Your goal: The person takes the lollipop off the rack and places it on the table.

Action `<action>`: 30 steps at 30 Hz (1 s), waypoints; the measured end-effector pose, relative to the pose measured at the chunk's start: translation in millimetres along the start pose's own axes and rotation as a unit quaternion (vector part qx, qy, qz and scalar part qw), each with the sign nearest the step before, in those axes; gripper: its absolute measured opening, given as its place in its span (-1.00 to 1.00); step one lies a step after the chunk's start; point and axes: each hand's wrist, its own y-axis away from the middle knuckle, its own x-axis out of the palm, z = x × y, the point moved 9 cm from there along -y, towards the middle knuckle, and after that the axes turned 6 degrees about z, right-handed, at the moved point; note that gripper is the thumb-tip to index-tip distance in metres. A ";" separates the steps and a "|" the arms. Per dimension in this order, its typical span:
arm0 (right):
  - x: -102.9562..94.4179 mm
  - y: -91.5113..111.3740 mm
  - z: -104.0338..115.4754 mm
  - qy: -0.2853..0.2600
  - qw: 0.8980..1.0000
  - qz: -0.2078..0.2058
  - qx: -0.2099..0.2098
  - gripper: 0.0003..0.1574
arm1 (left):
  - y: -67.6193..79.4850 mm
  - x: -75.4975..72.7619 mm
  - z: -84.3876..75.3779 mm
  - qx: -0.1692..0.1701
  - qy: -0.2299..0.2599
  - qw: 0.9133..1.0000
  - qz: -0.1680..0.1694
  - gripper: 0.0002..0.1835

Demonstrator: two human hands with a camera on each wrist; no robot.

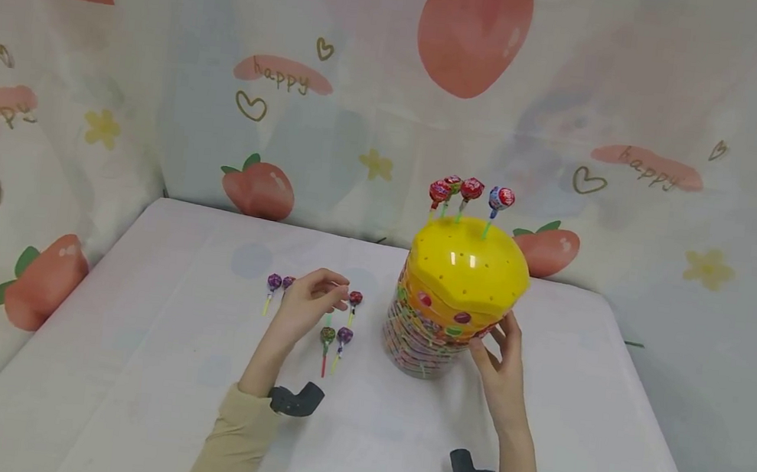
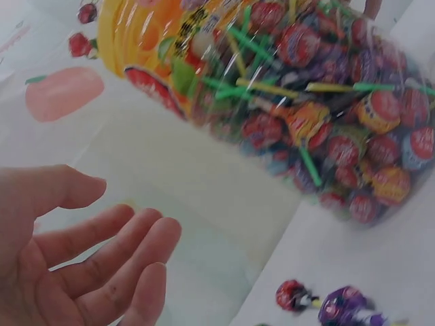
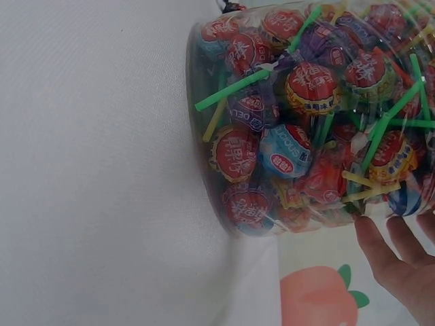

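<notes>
A tall clear jar (image 1: 426, 341) packed with lollipops stands on the table, its yellow lid (image 1: 465, 264) dotted with small holes. Several lollipops (image 1: 471, 189) poke up from the lid's far side. My right hand (image 1: 503, 368) holds the jar's right side just below the lid, thumb toward the front; its fingertips (image 3: 370, 234) meet the clear wall in the right wrist view. To the left of the jar, my left hand (image 1: 309, 302) hovers over loose lollipops with relaxed, slightly bent fingers and nothing in them. Around it lie a red-wrapped lollipop (image 1: 356, 297), a green one (image 1: 327, 336) and a purple one (image 1: 344, 335).
More purple lollipops (image 1: 273, 282) lie to the left, one partly hidden by my left hand. A white cloth covers the table (image 1: 150, 366). Behind it hangs a printed curtain (image 1: 355, 126) close to the table's back edge.
</notes>
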 end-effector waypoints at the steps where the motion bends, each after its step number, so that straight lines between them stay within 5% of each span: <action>1: 0.6 -0.5 -0.2 0.000 1.000 0.003 0.000 -0.08 | 0.0 1.8 -1.8 0.004 0.004 1.000 -0.002 -0.81; 16: -1.6 0.5 -0.6 -0.001 1.000 -0.001 0.009 -0.08 | -29.6 8.2 -50.5 0.068 0.031 0.996 -0.058 -0.77; 30: -1.6 0.1 0.3 0.002 1.000 -0.002 0.001 -0.08 | -49.9 26.6 -111.7 0.145 0.038 0.988 -0.029 -0.78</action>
